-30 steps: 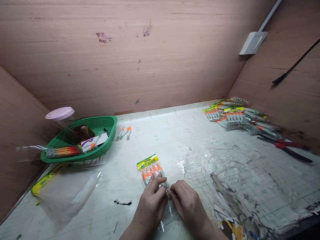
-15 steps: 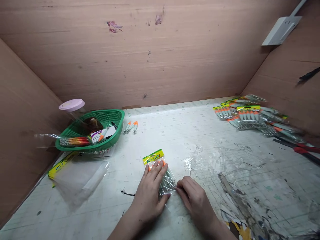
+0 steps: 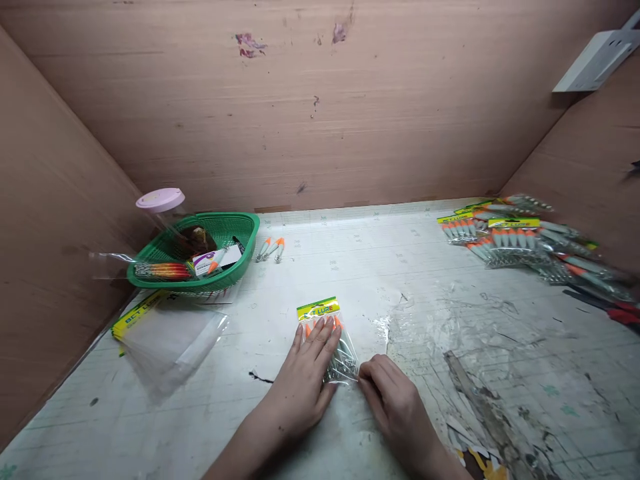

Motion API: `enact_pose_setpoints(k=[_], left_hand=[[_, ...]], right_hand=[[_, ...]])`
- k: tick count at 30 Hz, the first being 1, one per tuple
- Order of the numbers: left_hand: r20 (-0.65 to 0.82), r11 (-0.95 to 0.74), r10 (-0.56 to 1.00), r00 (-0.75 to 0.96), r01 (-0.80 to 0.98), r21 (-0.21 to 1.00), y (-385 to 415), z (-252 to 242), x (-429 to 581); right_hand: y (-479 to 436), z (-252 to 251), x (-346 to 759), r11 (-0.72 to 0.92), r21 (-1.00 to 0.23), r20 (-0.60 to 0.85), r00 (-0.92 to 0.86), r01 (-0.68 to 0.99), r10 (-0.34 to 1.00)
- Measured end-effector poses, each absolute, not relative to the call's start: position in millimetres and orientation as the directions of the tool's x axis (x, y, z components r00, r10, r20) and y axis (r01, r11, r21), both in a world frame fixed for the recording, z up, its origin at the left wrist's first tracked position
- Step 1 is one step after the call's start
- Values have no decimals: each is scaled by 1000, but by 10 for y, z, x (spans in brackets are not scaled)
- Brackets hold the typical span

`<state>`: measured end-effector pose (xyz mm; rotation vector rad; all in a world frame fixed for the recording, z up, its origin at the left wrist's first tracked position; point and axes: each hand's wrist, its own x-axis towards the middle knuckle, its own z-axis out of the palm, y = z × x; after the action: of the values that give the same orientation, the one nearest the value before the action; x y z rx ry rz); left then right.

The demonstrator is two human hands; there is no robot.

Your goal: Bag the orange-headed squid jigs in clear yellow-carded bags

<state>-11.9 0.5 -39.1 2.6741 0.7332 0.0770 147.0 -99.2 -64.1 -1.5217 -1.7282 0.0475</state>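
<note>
A clear plastic packet of fishing lures lies on the table in front of me, under a yellow header printed "BCT LURE". Orange tips and pale bodies of the lures show through the film. My left hand rests flat across the packet, fingers stretched out, and hides its left part. At the lower right corner, my right hand is closed in a pinch on the packet's edge.
A green basket holding a pink-lidded jar and lures stands at the back left. Empty header bags lie before it, loose lures beside it. Filled packets are piled at the back right, near red-handled pliers.
The camera view has shifted slightly, so most things appear further right. Both hands keep nearly the same place on the packet, the left pressed flat and the right pinching its corner.
</note>
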Motion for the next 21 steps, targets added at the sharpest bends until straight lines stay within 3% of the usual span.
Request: enact_pose_setpoints(k=[15,18,21], left_hand=[[-29,-690,670,741,637,343,-126,-253,-83],[-25,-488,832,555,752,443,-314,-172,-257],[-147,-143,939,313,738,659,-509,-183,-347]], right_hand=[[-999,-637,1459,255,-445,591,67,859,804],[-1136,-512,1560,261,-517,540,74,815,838],[-1220,-419,1600,278,-607,420,3,744,908]])
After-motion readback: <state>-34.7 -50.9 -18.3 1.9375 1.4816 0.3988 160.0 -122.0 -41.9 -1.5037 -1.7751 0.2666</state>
